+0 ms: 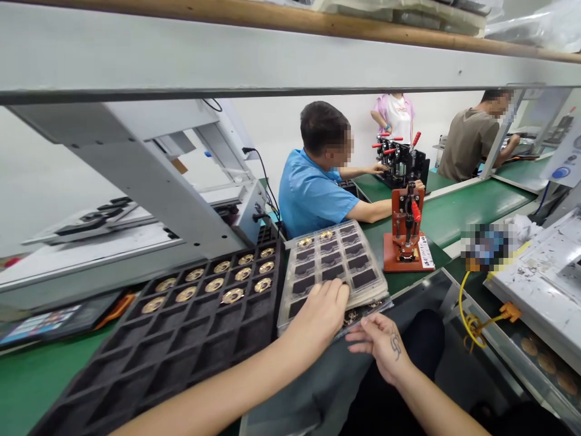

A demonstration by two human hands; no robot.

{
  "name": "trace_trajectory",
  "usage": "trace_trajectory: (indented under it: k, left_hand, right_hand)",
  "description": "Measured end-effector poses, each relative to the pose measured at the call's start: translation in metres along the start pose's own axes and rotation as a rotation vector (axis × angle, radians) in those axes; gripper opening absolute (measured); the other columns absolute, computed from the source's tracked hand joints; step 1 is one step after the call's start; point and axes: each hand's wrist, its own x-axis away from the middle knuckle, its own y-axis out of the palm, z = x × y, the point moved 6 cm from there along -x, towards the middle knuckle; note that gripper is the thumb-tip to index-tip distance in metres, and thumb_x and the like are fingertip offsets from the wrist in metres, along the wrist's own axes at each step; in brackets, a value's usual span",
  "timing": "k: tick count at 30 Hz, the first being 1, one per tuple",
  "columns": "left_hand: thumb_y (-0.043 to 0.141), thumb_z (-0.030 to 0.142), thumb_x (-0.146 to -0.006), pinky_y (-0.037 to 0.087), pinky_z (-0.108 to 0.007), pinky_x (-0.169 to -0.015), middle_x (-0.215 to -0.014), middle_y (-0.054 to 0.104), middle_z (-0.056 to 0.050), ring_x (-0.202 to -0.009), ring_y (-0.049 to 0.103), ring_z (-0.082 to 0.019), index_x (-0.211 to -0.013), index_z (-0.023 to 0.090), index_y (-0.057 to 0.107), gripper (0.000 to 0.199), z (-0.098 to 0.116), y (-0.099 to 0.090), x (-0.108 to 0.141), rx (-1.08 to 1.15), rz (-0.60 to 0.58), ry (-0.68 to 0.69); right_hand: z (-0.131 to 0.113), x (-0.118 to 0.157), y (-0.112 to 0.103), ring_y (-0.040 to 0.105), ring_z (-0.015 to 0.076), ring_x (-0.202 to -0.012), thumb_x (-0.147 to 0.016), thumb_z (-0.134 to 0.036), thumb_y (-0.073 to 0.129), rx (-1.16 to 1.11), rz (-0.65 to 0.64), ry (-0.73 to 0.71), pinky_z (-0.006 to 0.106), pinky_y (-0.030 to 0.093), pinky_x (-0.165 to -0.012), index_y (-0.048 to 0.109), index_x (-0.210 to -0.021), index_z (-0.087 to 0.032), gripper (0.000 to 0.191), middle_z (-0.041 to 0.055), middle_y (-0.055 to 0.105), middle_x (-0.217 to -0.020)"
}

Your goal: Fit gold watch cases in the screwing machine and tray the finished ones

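Observation:
A stack of clear plastic trays [318, 264] with dark square compartments stands in front of me, two gold rings in its far row. My left hand [324, 306] is closed on the near right edge of the upper trays. Below it, small gold parts [351, 316] show in a lower tray. My right hand [379, 345] is at that tray's near corner, thumb and fingers apart; whether it touches the edge is unclear. To the left lies a black compartment tray [181, 339] with several gold rings [233, 295] in its far rows.
Behind the stack stands a red-brown press [408, 230] with a red handle. A person in a blue shirt [313, 197] works beyond it at black clamps [402, 160]. A metal shelf beam [290, 60] crosses overhead. A yellow cable [465, 303] hangs at the right.

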Motion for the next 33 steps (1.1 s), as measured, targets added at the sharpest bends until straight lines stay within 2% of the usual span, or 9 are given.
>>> trace_trajectory:
  k: [7,13,15,18,20,23,28,33]
  left_hand:
    - [0.051,0.0,-0.093,0.053,-0.046,-0.086,-0.102,0.066,-0.013,-0.096,0.067,-0.034,-0.104,0.016,0.062,0.022,0.019,0.015,0.0,-0.008,-0.149,0.003]
    - [0.05,-0.002,-0.094,0.055,-0.049,-0.086,-0.103,0.068,-0.018,-0.1,0.07,-0.039,-0.104,0.012,0.062,0.022,0.026,0.011,-0.004,-0.011,-0.155,-0.025]
    - [0.054,0.001,-0.096,0.055,-0.048,-0.085,-0.104,0.069,-0.017,-0.099,0.07,-0.038,-0.104,0.013,0.061,0.017,0.026,0.009,-0.006,0.008,-0.156,-0.019]
    - [0.059,0.015,-0.103,0.055,-0.045,-0.086,-0.103,0.07,-0.012,-0.096,0.071,-0.034,-0.103,0.018,0.059,0.002,0.023,0.008,-0.01,0.058,-0.161,0.006]
    - [0.058,0.025,-0.107,0.055,-0.044,-0.086,-0.1,0.071,-0.01,-0.094,0.072,-0.033,-0.104,0.019,0.057,0.007,0.022,0.008,-0.012,0.092,-0.168,-0.001]
    - [0.055,0.027,-0.109,0.056,-0.044,-0.085,-0.101,0.071,-0.012,-0.095,0.075,-0.034,-0.109,0.017,0.057,0.01,0.023,0.008,-0.013,0.126,-0.181,-0.047]
    - [0.053,0.025,-0.108,0.057,-0.043,-0.079,-0.108,0.072,-0.016,-0.094,0.077,-0.036,-0.114,0.014,0.057,0.013,0.032,0.01,-0.018,0.158,-0.201,-0.123]
    - [0.053,0.026,-0.107,0.058,-0.045,-0.077,-0.108,0.073,-0.018,-0.092,0.078,-0.038,-0.117,0.012,0.058,0.018,0.031,0.011,-0.02,0.176,-0.22,-0.169]
  right_hand:
    - [-0.003,-0.005,-0.006,0.083,0.0271,-0.084,-0.072,-0.062,0.097,0.024,-0.03,-0.004,0.035,0.067,-0.07,0.073,-0.087,-0.013,0.057,0.0153,0.084,-0.094]
    - [0.0,-0.005,-0.007,0.082,0.0253,-0.08,-0.071,-0.062,0.098,0.029,-0.044,-0.021,0.035,0.066,-0.07,0.074,-0.088,-0.013,0.057,0.0133,0.084,-0.09]
    - [-0.003,-0.002,-0.011,0.082,0.0253,-0.081,-0.069,-0.058,0.1,0.034,-0.064,-0.023,0.035,0.066,-0.07,0.076,-0.09,-0.012,0.055,0.0143,0.084,-0.093]
    - [-0.011,0.003,-0.023,0.08,0.0234,-0.08,-0.071,-0.052,0.101,0.034,-0.065,-0.042,0.034,0.064,-0.069,0.077,-0.097,-0.013,0.053,0.014,0.085,-0.095]
    - [-0.018,0.005,-0.033,0.079,0.0214,-0.08,-0.075,-0.051,0.099,0.02,-0.043,-0.064,0.032,0.062,-0.069,0.077,-0.1,-0.015,0.05,0.012,0.085,-0.095]
    - [-0.026,0.006,-0.041,0.079,0.0219,-0.087,-0.078,-0.047,0.098,-0.017,-0.031,-0.087,0.032,0.061,-0.074,0.076,-0.101,-0.017,0.044,0.0108,0.084,-0.102]
    - [-0.027,0.008,-0.035,0.078,0.0257,-0.102,-0.078,-0.043,0.097,-0.089,-0.059,-0.074,0.035,0.059,-0.083,0.075,-0.099,-0.018,0.04,0.0107,0.083,-0.11]
    - [-0.023,0.009,-0.032,0.078,0.0247,-0.1,-0.077,-0.04,0.098,-0.126,-0.065,-0.059,0.033,0.057,-0.082,0.073,-0.1,-0.019,0.04,0.0087,0.082,-0.11]
